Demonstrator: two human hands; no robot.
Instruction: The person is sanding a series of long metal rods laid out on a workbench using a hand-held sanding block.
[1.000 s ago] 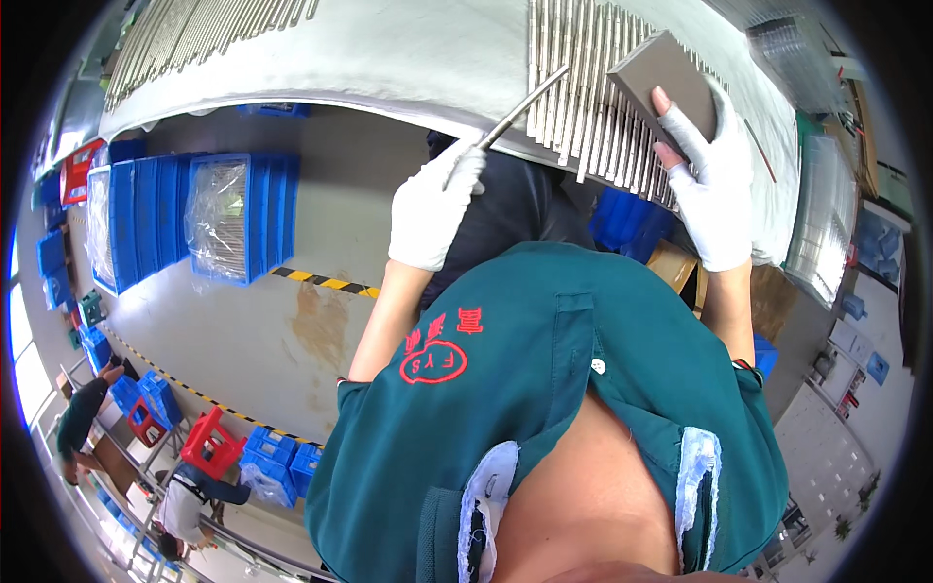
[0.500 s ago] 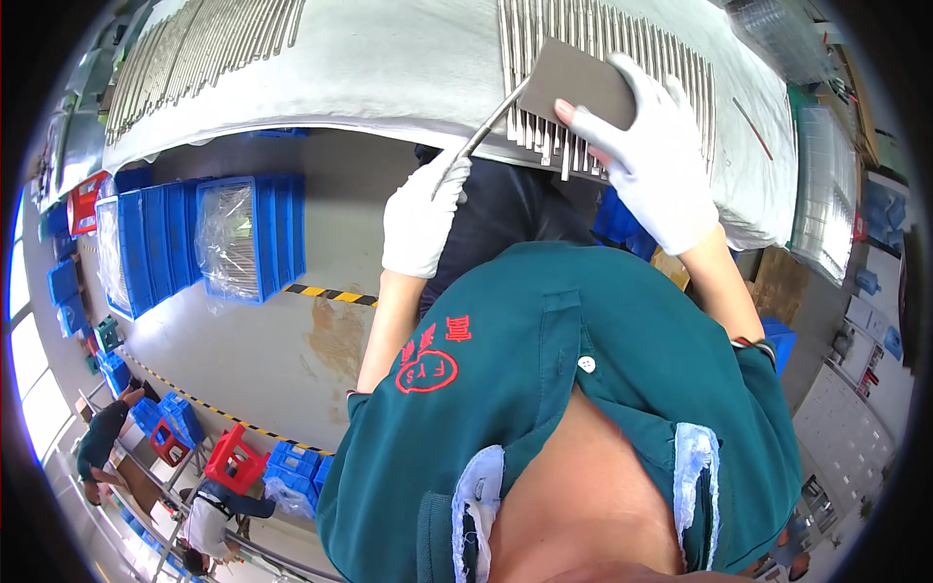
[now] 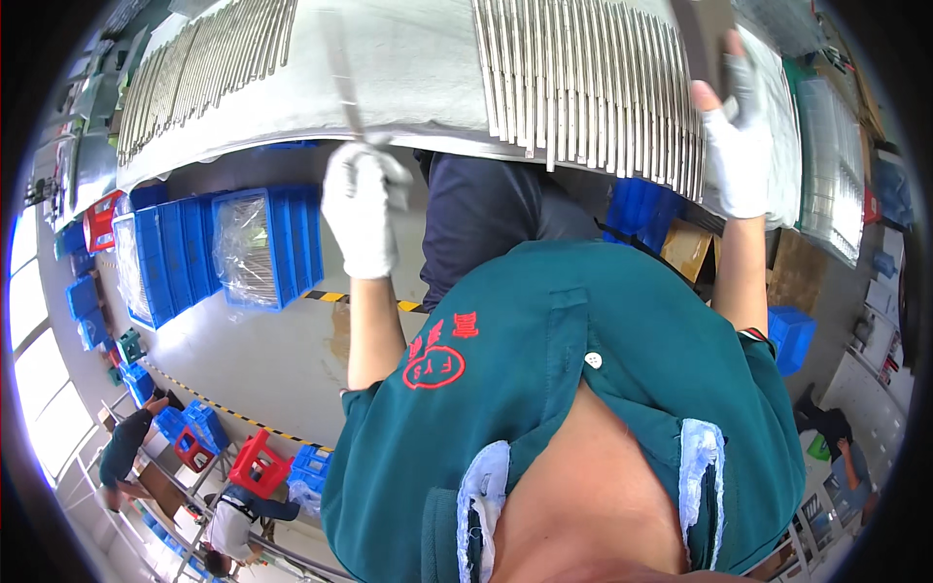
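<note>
My left hand point(image 3: 362, 209), in a white glove, is closed round the near end of a thin metal rod point(image 3: 342, 83). The rod points away over the white-covered table point(image 3: 408, 58) and is smeared by motion. At the right, my right hand point(image 3: 741, 160) wears a white glove with the thumb tip and one fingertip bare. It grips a grey-brown sheet point(image 3: 708, 41), partly cut off by the picture's upper edge. Between the hands lies a row of silver metal rods point(image 3: 583, 87), side by side, some jutting past the table's front edge.
Another row of rods point(image 3: 209, 73) lies at the table's far left. Blue crates point(image 3: 292, 243) with plastic-wrapped contents stand on the floor at left. Clear plastic trays point(image 3: 831, 165) are stacked at right. Several people work in the background, near a red stool point(image 3: 260, 464).
My left hand has moved left with the rod, drawing it away from the sheet. My right hand has carried the sheet right and farther off, uncovering the row of rods.
</note>
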